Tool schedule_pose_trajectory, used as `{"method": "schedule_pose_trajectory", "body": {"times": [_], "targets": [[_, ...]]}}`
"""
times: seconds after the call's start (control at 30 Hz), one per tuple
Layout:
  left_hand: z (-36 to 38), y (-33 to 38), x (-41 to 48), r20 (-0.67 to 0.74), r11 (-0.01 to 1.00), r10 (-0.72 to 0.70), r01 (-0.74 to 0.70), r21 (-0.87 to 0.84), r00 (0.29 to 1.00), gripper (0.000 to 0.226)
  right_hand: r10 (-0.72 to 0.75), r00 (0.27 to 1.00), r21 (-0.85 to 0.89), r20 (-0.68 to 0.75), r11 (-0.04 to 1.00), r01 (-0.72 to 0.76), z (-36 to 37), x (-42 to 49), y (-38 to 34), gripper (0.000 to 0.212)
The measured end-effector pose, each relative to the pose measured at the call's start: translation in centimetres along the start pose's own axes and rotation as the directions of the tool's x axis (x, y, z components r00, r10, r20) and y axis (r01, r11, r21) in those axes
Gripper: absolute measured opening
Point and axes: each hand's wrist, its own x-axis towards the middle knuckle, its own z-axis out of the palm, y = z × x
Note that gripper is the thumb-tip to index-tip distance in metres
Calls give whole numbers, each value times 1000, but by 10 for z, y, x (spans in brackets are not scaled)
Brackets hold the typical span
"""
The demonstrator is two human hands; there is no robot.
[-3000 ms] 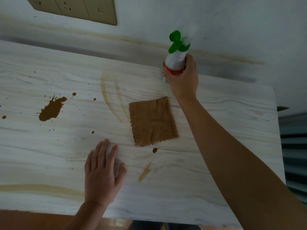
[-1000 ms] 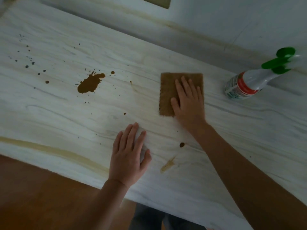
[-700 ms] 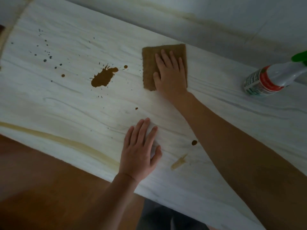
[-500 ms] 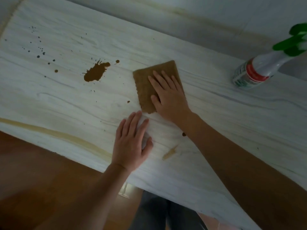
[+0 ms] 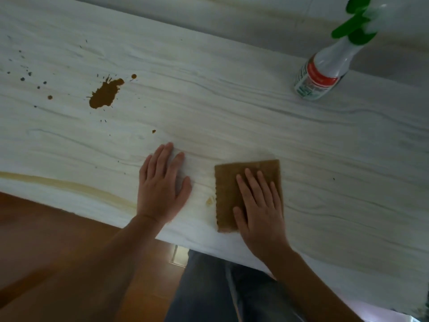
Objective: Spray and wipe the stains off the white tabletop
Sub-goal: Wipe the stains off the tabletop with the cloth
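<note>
Head view: the brown cloth (image 5: 234, 182) lies flat near the tabletop's (image 5: 255, 117) front edge, pressed by the right hand (image 5: 258, 210) with straight fingers. The left hand (image 5: 161, 187) rests flat just beside it, holding nothing. A large brown stain (image 5: 105, 94) sits far left; the spray bottle (image 5: 325, 68) stands far right.

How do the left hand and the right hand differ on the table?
The left hand lies on bare tabletop; the right hand lies on the brown cloth. The left hand is nearer the dark stain, the right hand nearer the spray bottle. Both are flat, fingers straight, gripping nothing.
</note>
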Motion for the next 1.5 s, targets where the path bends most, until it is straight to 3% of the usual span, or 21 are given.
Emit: {"method": "schedule_pose_trajectory", "body": {"times": [0.17, 0.4, 0.53, 0.73, 0.93, 1.03, 1.1, 1.23, 1.3, 1.37, 1.5], "targets": [[-2, 0, 0, 16, 1000, 9, -9, -8, 1000, 61, -44, 995, -24, -93, 999, 42, -21, 107, 6, 66], [-2, -1, 2, 2, 1000, 25, -25, 3, 1000, 59, 91, 987, -18, -130, 995, -94, -49, 227, -7, 65], [0, -3, 2, -15, 999, 51, -51, -3, 999, 57, 169, 973, 12, -159, 986, -169, -39, 203, -15, 66], [-1, -5, 0, -10, 998, 51, -51, -42, 999, 61, 301, 934, 53, -191, 954, -296, -3, 80, -37, 66], [-3, -4, -2, -9, 991, 52, -53, -119, 999, 60, 538, 830, 160, -148, 841, -516, 32, -49, -85, 66], [-1, -6, -1, -14, 992, 46, -47, -121, 999, 59, 626, 764, 193, -158, 778, -598, 47, -50, -122, 66], [0, -7, -1, -31, 991, 54, -57, -120, 998, 58, 624, 766, 200, -153, 779, -594, 48, -34, -136, 65], [3, -7, -2, -42, 989, 64, -69, -132, 997, 57, 338, 935, 94, -110, 940, -329, 39, -15, -111, 66], [4, -7, -3, -41, 988, 54, -59, -139, 998, 56, 242, 963, 37, -120, 970, -240, 30, -11, -76, 70], [4, -7, -3, -46, 988, 50, -56, -141, 998, 56, 301, 939, 31, -167, 953, -300, 21, -5, -45, 70], [5, -8, -2, -34, 987, 46, -50, -149, 998, 58, 543, 813, 116, -210, 840, -531, 12, 15, -30, 71]]}}
